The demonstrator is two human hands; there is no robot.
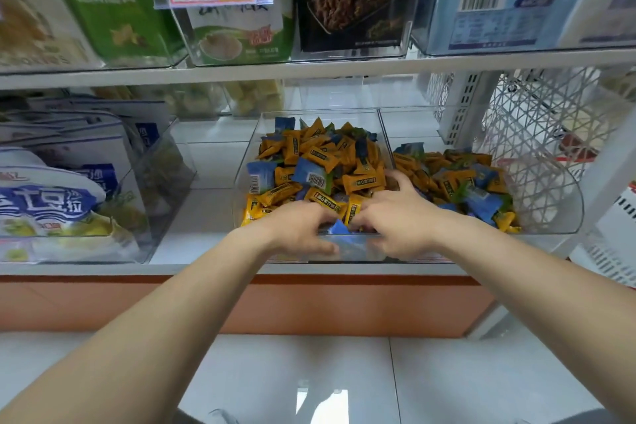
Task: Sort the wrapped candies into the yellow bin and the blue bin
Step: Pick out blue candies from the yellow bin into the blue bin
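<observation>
Though jumbled, yellow and blue wrapped candies (320,161)

Left hand (296,230) and right hand (401,220) both dug into the front of the left clear bin (257,134), fingers (395,179) down among yellow and blue wrapped candies (320,155), one blue candy (339,228) between them. Right clear bin (554,206) alongside holds the same mix.

- Upper shelf (309,71): overhangs both bins, limiting headroom.
- Clear wall (385,141): separates left candy bin (249,155) from right candy bin (564,213).
- Bare shelf strip (210,175): open, left of bins.
</observation>
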